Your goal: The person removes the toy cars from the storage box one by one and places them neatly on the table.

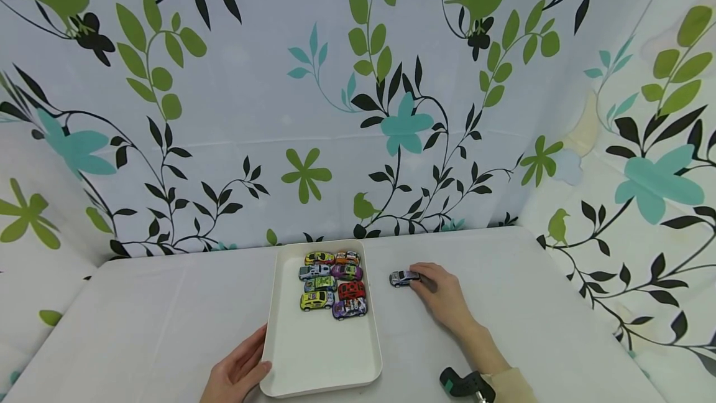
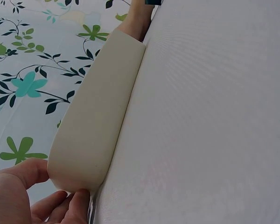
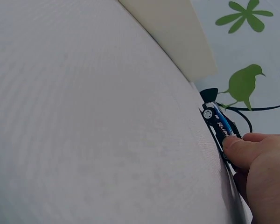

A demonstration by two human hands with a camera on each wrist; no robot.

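Observation:
A white rectangular tray [image 1: 319,359] lies on the table with several colourful toy cars grouped in its far half. My left hand [image 1: 237,369] holds the tray at its near left side, the thumb at the rim; in the left wrist view, the fingers [image 2: 79,205] reach under the tray's outer wall [image 2: 91,121]. To the right of the tray, my right hand [image 1: 444,294] pinches a silver-grey toy car [image 1: 401,278] by its right end, at table level. The right wrist view shows this car's dark side with white lettering and a blue stripe.
A white cloth covers the table [image 1: 145,316]. Behind it hangs a curtain [image 1: 252,98] printed with leaves, flowers and birds, which continues along the right side. A black strap-like device [image 1: 467,384] is on the right wrist.

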